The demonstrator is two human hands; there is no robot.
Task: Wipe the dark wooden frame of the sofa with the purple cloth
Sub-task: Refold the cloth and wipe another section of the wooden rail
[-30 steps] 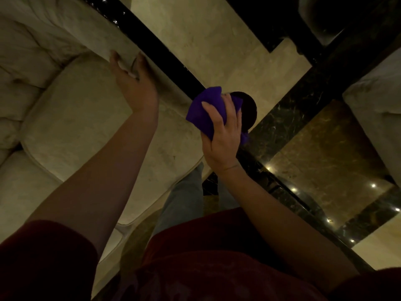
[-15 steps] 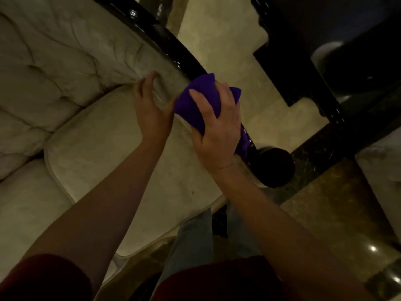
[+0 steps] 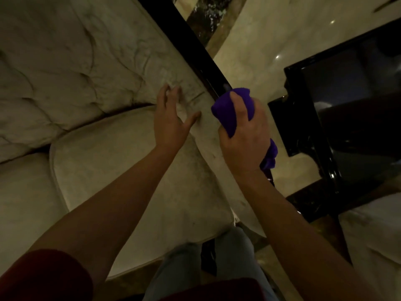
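Note:
The dark wooden frame [image 3: 191, 48] runs as a black strip along the top of the cream sofa arm, from the upper middle down to my right hand. A bunched purple cloth [image 3: 227, 111] is pressed onto that strip, with my right hand [image 3: 245, 135] shut on it; a tail of cloth hangs below the wrist. My left hand [image 3: 171, 118] rests flat with fingers spread on the cream padding of the arm, just left of the cloth. The frame under my right hand is hidden.
A cream seat cushion [image 3: 121, 174] lies below my left arm, with the tufted backrest [image 3: 65, 68] at upper left. A glossy black table [image 3: 338, 118] stands to the right on pale marble floor [image 3: 256, 44]. My legs are at the bottom middle.
My right hand has slid the cloth up the dark frame, away from its round end. My left hand has moved along the padded arm with it, and the view has tilted up.

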